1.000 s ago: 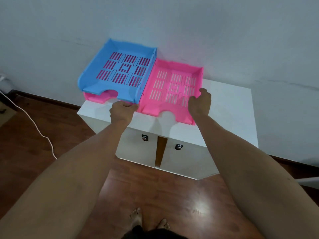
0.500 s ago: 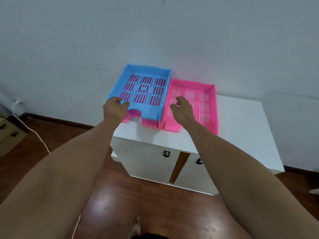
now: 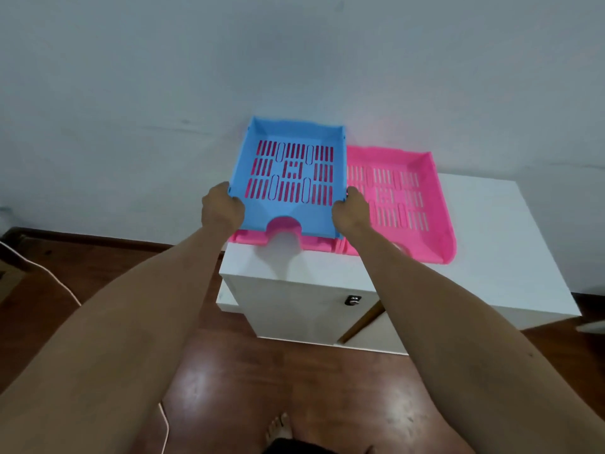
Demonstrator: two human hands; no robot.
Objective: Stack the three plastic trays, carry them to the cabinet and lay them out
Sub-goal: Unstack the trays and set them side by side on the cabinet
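Blue plastic tray (image 3: pixel 296 204) gripped at both front corners, left hand (image 3: pixel 222 208) clamped on the left side wall, right hand (image 3: pixel 351 213) clamped on the right. Seated on top of a pink tray (image 3: pixel 248 239) of the same shape, only its front lip and scooped cut-out showing below the blue one, pink visible through the blue tray's floor slots. Stacked pair at the left end of the white cabinet's top (image 3: pixel 491 231), the left edge of the stack overhanging it slightly, back ends close to the pale wall (image 3: pixel 294 60). Second pink tray (image 3: pixel 425 204) lying flat just to the right, side by side with the stack, touching or nearly so along the shared side. Right end of the cabinet top bare. Two cabinet doors below, a small dark handle (image 3: pixel 353 300) on the left one, a narrow gap between them. Dark wooden floor (image 3: pixel 262 371) underneath, a white cable (image 3: pixel 39 267) trailing across it at left, bare toes (image 3: pixel 278 427) at the bottom edge. Both forearms stretched forward from the lower corners of the frame.
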